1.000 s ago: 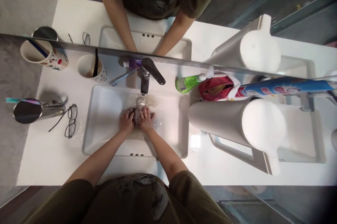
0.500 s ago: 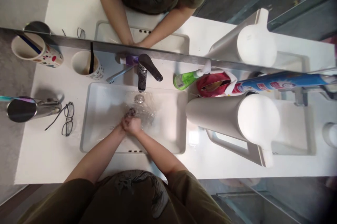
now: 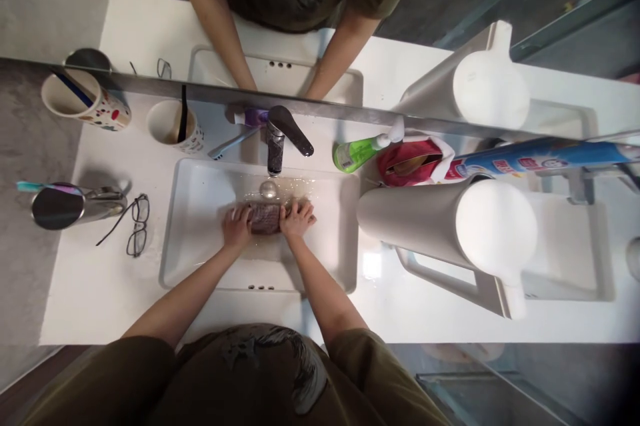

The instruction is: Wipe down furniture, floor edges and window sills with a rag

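Hands have gone from clasped to apart: left hand [image 3: 236, 226] and right hand [image 3: 298, 218] sit at either end of the dark wet cloth [image 3: 265, 218], grip unclear, just below the drain [image 3: 269, 189] in the sink [image 3: 170, 233].

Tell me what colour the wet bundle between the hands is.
The wet bundle is a mottled dark purplish brown, shown best in the head view.
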Demonstrator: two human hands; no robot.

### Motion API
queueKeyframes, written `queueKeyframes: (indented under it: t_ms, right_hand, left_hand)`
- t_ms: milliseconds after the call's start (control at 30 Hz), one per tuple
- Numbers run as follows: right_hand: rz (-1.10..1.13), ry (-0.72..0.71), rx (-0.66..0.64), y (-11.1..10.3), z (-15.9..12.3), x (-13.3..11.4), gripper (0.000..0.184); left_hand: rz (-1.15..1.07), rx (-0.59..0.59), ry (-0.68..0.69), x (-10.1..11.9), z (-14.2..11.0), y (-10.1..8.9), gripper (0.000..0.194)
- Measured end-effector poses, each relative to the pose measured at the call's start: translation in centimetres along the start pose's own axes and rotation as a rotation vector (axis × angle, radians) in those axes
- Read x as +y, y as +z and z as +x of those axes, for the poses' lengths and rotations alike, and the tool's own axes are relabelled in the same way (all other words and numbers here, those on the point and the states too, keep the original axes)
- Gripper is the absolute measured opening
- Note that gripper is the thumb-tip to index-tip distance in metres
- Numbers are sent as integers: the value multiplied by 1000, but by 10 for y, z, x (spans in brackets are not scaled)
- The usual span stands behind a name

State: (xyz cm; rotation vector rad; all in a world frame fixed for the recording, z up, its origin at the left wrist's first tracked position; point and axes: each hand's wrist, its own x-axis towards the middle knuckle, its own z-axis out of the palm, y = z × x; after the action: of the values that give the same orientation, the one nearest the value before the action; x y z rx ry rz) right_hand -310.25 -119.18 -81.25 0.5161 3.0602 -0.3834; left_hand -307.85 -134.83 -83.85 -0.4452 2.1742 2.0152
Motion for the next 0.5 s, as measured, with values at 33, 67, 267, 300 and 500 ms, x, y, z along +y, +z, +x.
queueKeyframes:
  t_ms: [33, 67, 267, 300, 500]
  right_hand:
    - [-35, -60, -7, 6, 1, 2, 59]
    - [-67, -168, -46, 12, 2, 2, 57]
    - [-65, -341, 24, 27, 21, 13, 53]
    - [-39, -342, 39, 25, 26, 15, 52]
    - [136, -310, -28, 15, 20, -1, 36]
  left_hand:
    - [226, -25, 103, -1, 0, -4, 44]
    - [477, -60, 218, -3, 1, -6, 51]
    - [858, -96, 428, -9, 9, -6, 51]
    - [701, -50, 372, -8, 11, -6, 47]
    - [-217, 67, -53, -1, 27, 11, 31]
